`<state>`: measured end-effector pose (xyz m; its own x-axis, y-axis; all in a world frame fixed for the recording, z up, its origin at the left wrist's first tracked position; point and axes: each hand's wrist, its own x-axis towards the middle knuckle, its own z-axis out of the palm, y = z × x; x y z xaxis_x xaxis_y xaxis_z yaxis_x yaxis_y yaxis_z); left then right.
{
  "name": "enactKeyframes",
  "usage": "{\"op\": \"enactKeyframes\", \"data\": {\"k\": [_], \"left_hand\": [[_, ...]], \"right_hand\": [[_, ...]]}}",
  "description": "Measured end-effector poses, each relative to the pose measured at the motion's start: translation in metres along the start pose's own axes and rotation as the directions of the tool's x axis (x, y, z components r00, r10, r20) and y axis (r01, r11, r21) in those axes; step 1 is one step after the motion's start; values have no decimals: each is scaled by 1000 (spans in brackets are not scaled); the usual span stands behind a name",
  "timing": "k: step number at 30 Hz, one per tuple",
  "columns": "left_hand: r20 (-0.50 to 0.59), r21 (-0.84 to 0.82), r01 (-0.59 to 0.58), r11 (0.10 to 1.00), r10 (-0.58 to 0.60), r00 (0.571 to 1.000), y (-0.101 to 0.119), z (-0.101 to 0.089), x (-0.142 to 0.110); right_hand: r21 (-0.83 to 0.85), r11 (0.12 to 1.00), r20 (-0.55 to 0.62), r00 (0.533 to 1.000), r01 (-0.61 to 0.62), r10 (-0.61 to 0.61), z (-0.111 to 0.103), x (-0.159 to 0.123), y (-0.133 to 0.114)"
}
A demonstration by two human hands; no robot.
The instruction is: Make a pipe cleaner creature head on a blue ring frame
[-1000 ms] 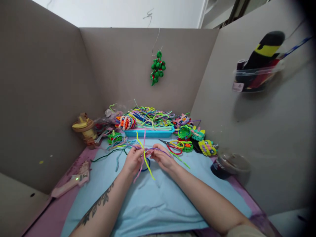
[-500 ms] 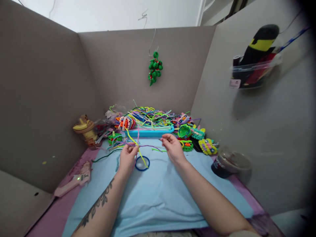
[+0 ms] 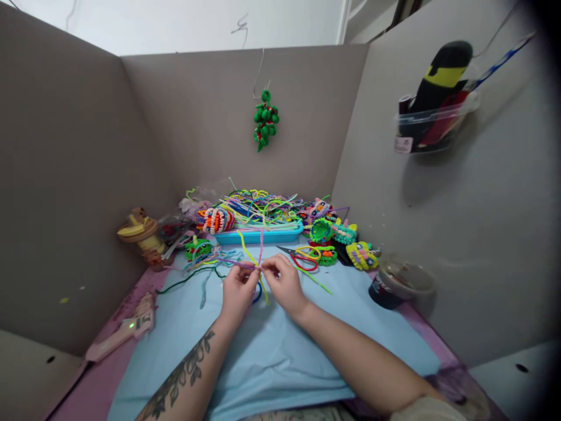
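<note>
Low over the blue cloth, my left hand (image 3: 240, 286) pinches crossed pipe cleaners at their middle. A yellow pipe cleaner (image 3: 246, 245) slants across, a pink pipe cleaner (image 3: 262, 242) stands up, and a purple one stretches left. My right hand (image 3: 284, 283) meets the left at the crossing, its thumb and fingers pressed together on the strands; which strand it grips is hidden. Behind my hands a dark blue ring (image 3: 258, 292) lies partly covered on the cloth. Scissors (image 3: 302, 256) with yellow and red handles lie just beyond my right hand.
A blue tray (image 3: 258, 235) heaped with pipe cleaners stands at the back, fuzzy figures around it. A pink glue gun (image 3: 127, 330) lies left, near a lidded cup (image 3: 146, 237). A dark tub (image 3: 388, 289) stands right. Grey panels (image 3: 245, 117) enclose the table.
My right hand has come left to meet my left hand at the pipe cleaners' crossing. The scissors, previously hidden behind it, now show. The whole view has shifted slightly.
</note>
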<state>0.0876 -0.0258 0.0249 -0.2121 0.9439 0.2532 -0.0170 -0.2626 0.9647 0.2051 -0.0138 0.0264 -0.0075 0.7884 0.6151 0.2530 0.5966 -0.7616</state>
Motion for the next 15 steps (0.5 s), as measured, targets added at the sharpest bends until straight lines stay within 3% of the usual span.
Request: {"op": "enactKeyframes", "data": {"k": [4,15], "left_hand": [[16,13,15,1000,-15,1000,2,-2,-1],[86,-45,34,998,-30,996,-7,-7,1]], "right_hand": [[-96,992,11,997,80,-79,0,-2,0],[-193,969,100,986,154,-136,0,-3,6]]}}
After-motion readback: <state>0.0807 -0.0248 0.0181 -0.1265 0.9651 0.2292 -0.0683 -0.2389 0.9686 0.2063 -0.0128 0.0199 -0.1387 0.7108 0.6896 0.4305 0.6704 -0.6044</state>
